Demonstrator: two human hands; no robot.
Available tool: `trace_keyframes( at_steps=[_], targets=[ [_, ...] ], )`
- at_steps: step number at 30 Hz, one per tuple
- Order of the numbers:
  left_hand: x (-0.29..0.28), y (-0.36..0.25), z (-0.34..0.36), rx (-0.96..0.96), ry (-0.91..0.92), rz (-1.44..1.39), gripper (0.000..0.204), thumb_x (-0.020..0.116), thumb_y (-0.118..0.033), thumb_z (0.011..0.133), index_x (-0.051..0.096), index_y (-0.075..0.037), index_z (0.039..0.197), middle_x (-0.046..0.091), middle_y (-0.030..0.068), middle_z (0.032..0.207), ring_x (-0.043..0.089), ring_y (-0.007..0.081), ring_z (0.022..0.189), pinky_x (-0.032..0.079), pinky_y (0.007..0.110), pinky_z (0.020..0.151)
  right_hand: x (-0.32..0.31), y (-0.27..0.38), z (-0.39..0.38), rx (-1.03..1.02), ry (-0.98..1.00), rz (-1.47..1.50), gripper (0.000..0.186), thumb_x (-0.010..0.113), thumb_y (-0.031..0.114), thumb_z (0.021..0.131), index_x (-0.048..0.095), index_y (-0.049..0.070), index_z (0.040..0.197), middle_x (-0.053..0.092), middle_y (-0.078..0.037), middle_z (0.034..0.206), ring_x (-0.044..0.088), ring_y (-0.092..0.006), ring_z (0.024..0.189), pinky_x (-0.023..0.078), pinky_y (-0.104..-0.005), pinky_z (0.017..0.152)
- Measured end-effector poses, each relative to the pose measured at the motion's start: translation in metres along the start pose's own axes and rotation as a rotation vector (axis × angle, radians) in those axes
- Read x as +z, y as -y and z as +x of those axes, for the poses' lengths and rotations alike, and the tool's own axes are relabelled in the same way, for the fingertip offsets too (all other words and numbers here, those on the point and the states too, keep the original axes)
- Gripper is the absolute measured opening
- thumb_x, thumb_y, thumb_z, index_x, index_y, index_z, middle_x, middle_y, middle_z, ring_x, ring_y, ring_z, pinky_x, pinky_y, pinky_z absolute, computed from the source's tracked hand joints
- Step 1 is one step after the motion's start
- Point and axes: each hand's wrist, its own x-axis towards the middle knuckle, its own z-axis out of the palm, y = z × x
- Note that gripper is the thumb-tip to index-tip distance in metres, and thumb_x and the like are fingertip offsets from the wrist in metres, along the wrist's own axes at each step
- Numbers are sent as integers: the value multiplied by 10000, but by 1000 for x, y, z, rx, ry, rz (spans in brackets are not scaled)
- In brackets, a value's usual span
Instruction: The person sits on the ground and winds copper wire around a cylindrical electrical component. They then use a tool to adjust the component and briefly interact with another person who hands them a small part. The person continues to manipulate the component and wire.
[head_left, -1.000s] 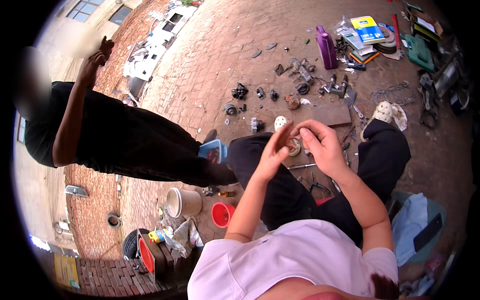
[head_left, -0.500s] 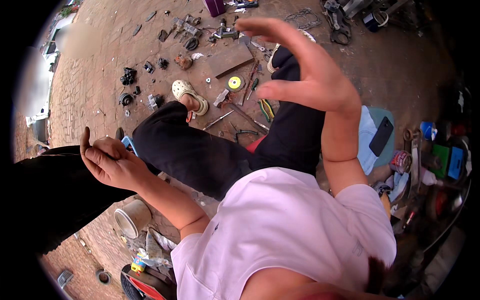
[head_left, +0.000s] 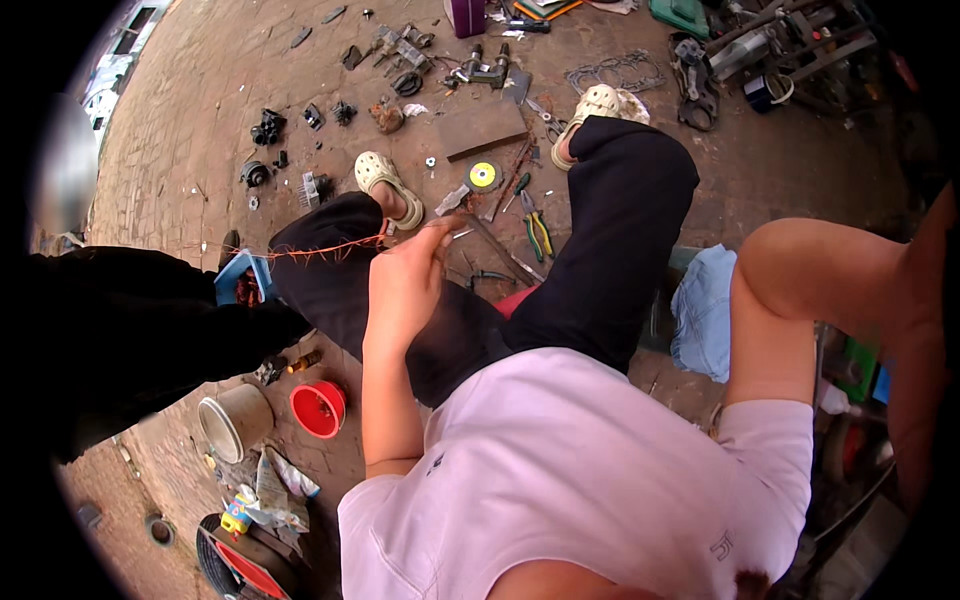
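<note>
My left hand [head_left: 405, 285] is raised over my left knee, its fingers closed on a thin copper wire [head_left: 335, 246]. Stray frayed strands stick out along the wire, which runs left across my dark trousers towards another person's black-clothed leg [head_left: 150, 340]. Below the wire's left part is a small blue container [head_left: 238, 276] with reddish-brown bits inside. My right arm is bent up at the right edge. There my right hand [head_left: 922, 310] is dark, blurred and partly cut off, so its fingers cannot be made out.
Between my feet lie pliers [head_left: 538, 230], a hammer [head_left: 490, 240], a yellow-centred disc [head_left: 483, 177] and a flat block [head_left: 482, 131]. Motor parts [head_left: 268, 127] are scattered farther off. A red bowl [head_left: 318, 409] and a white bucket [head_left: 235, 422] stand left; a blue cloth [head_left: 703, 315] lies right.
My left hand has moved right and up over my knee, with the wire now stretched out. My right hand has swung from above my right leg to the far right edge.
</note>
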Motion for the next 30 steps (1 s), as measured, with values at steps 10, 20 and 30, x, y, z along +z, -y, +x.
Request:
trace_keyframes(
  at_steps=[10,20,30],
  targets=[
    [30,2,-26,-59,208,-127,209,574,-40,836,641,-81,1030,637,165,770,647,325,712,512,364,615,-39,4,-21,-24,-318,-134,764,676,346,801,344,-49,1365,430,-187,1372,402,-294,1294,271,-409,1092],
    [40,-4,-23,-17,299,-126,214,550,-117,867,618,-93,1068,649,184,859,640,354,791,514,403,664,77,3,14,-180,-187,-40,739,646,358,826,339,-46,1363,421,-192,1376,389,-301,1302,263,-414,1095],
    [124,16,-38,65,461,-131,177,484,-150,908,619,-89,1006,658,172,824,646,335,770,495,435,681,322,40,-196,448,933,436,779,642,406,861,279,-27,1397,468,-196,1329,463,-296,1241,351,-399,1041]
  ],
)
